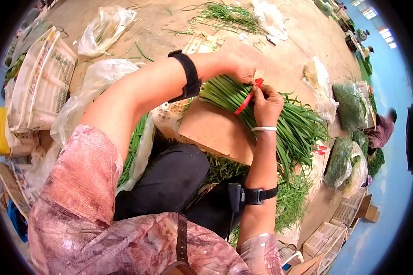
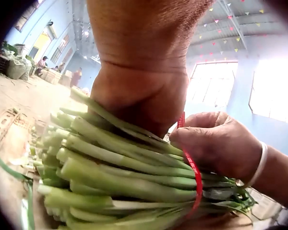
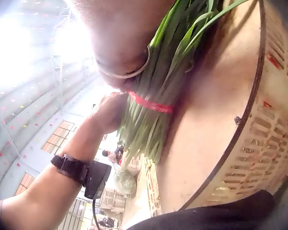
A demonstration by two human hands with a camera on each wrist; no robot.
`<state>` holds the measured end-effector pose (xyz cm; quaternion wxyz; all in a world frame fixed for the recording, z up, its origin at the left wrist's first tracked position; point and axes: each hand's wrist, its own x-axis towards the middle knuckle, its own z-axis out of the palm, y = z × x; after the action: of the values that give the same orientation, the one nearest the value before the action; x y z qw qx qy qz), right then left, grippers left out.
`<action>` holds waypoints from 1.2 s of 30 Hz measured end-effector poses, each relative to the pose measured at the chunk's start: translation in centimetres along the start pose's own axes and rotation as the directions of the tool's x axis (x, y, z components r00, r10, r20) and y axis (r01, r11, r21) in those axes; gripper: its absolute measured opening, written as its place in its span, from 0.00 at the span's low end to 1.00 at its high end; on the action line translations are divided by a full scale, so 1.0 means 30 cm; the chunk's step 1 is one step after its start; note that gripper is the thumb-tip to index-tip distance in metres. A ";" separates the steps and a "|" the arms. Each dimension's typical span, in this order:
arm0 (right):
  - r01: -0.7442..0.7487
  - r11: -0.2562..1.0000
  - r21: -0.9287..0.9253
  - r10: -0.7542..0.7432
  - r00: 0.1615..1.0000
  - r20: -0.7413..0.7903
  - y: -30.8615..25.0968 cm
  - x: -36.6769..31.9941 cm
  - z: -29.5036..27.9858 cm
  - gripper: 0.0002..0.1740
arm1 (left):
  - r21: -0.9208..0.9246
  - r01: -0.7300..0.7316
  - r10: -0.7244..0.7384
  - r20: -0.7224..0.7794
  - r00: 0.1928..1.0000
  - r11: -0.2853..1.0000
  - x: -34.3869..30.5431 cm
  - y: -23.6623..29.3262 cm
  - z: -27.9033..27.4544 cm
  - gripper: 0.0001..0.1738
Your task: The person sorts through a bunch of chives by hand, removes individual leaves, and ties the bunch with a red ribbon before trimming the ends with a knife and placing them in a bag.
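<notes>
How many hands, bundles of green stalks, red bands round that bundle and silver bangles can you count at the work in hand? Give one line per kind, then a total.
Hands: 2 (left hand, right hand)
Bundle of green stalks: 1
Red band: 1
Silver bangle: 1
Total: 5

No text, label or number was legible in any view. Printed sheets on the crate (image 1: 43, 80) at left carried marks too small and blurred to read. The red band (image 2: 198, 179) round the chives (image 2: 115, 177) looked plain.
</notes>
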<state>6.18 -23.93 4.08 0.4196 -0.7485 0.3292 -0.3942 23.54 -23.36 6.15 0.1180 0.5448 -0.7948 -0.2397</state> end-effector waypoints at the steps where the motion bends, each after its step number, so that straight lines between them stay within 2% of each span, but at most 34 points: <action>1: -0.015 0.999 0.040 0.015 1.000 -0.003 -0.003 -0.001 0.002 0.03 | -0.020 0.024 -0.025 -0.039 0.999 0.999 -0.002 0.007 0.005 0.20; 2: -0.018 0.999 0.039 0.018 1.000 -0.007 -0.007 -0.003 0.000 0.03 | -0.043 0.047 -0.050 -0.074 0.996 0.998 -0.005 0.012 0.009 0.19; 3: -0.010 1.000 0.023 0.010 1.000 -0.001 -0.016 -0.003 -0.003 0.03 | -0.098 0.007 -0.019 -0.128 0.992 0.995 -0.007 0.009 0.018 0.16; 4: -0.001 1.000 0.008 0.001 1.000 0.006 -0.021 0.000 -0.005 0.03 | -0.097 0.003 -0.015 -0.125 0.992 0.995 0.000 0.011 0.026 0.16; 6: -0.005 0.999 0.037 0.005 1.000 0.000 -0.004 0.004 -0.001 0.03 | -0.115 0.057 -0.087 -0.273 0.958 0.992 0.010 0.016 0.046 0.11; 10: -0.015 1.000 -0.010 0.015 1.000 0.000 -0.002 0.004 -0.002 0.04 | -0.207 0.113 -0.184 -0.366 0.912 0.972 0.005 0.038 0.084 0.07; 12: -0.010 1.000 -0.026 0.010 1.000 -0.004 -0.002 0.003 -0.001 0.04 | -0.265 0.124 -0.238 -0.461 0.855 0.956 -0.020 0.047 0.096 0.06; 13: -0.004 1.000 -0.030 0.004 1.000 -0.019 0.001 0.001 0.004 0.04 | -0.262 0.121 -0.234 -0.459 0.857 0.957 -0.028 0.041 0.109 0.06; 15: 0.017 0.998 -0.063 -0.019 0.999 -0.042 0.002 -0.004 0.007 0.04 | -0.240 0.054 -0.194 -0.610 0.768 0.969 -0.039 0.034 0.138 0.07; 16: 0.013 0.998 -0.065 -0.016 0.999 -0.049 0.001 -0.006 0.007 0.04 | -0.240 0.049 -0.189 -0.606 0.773 0.970 -0.043 0.034 0.141 0.07; 18: 0.018 0.998 -0.063 -0.022 0.998 -0.063 -0.002 -0.014 0.011 0.04 | -0.426 -0.044 -0.216 -0.544 0.811 0.904 -0.061 0.039 0.140 0.08; 19: -0.005 1.000 -0.008 0.005 0.998 -0.064 0.003 -0.015 0.015 0.04 | -0.376 0.027 -0.219 -0.479 0.850 0.926 -0.075 0.055 0.116 0.08; 20: -0.001 1.000 -0.012 0.000 0.997 -0.074 0.001 -0.016 0.017 0.04 | -0.370 0.017 -0.207 -0.481 0.852 0.929 -0.079 0.054 0.117 0.08; 22: 0.066 0.993 -0.099 -0.076 0.992 -0.103 -0.012 -0.018 0.017 0.04 | -0.370 0.035 -0.215 -0.457 0.863 0.928 -0.079 0.037 0.129 0.08; 23: 0.041 0.993 -0.111 -0.049 0.996 -0.073 -0.015 -0.020 0.013 0.04 | -0.486 0.017 -0.233 -0.387 0.892 0.874 -0.075 0.022 0.130 0.09; 24: 0.042 0.993 -0.114 -0.051 0.996 -0.073 -0.013 -0.023 0.010 0.04 | -0.487 0.014 -0.231 -0.388 0.892 0.873 -0.071 0.020 0.119 0.09; 26: 0.148 0.952 -0.266 -0.179 0.979 -0.095 -0.009 -0.035 0.020 0.04 | -0.434 -0.008 -0.172 -0.374 0.911 0.901 -0.077 0.012 0.106 0.09; 28: 0.144 0.934 -0.327 -0.175 0.982 -0.069 -0.042 -0.054 0.019 0.05 | -0.439 0.012 -0.179 -0.341 0.923 0.899 -0.081 0.024 0.086 0.09; 30: 0.278 0.863 -0.422 -0.363 0.922 -0.135 -0.053 -0.060 0.032 0.04 | -0.416 -0.004 -0.166 -0.371 0.914 0.909 -0.093 0.037 0.087 0.09; 31: 0.213 0.909 -0.358 -0.270 0.956 -0.115 -0.060 -0.060 0.034 0.04 | -0.369 -0.005 -0.148 -0.386 0.911 0.930 -0.097 0.042 0.085 0.09; 32: 0.213 0.911 -0.352 -0.267 0.957 -0.110 -0.055 -0.055 0.038 0.04 | -0.371 0.002 -0.156 -0.384 0.910 0.929 -0.097 0.041 0.086 0.09; 34: 0.373 0.835 -0.405 -0.431 0.900 -0.060 -0.038 -0.039 0.039 0.05 | -0.334 -0.045 -0.092 -0.383 0.919 0.941 -0.097 0.045 0.085 0.09; 36: 0.382 0.831 -0.405 -0.441 0.896 -0.058 -0.025 -0.039 0.043 0.05 | -0.310 -0.044 -0.078 -0.371 0.926 0.950 -0.101 0.040 0.079 0.09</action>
<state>6.85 -22.17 3.95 0.1443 -0.8374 0.2609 -0.4581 22.66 -19.61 4.96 0.3515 0.5621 -0.7043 -0.2539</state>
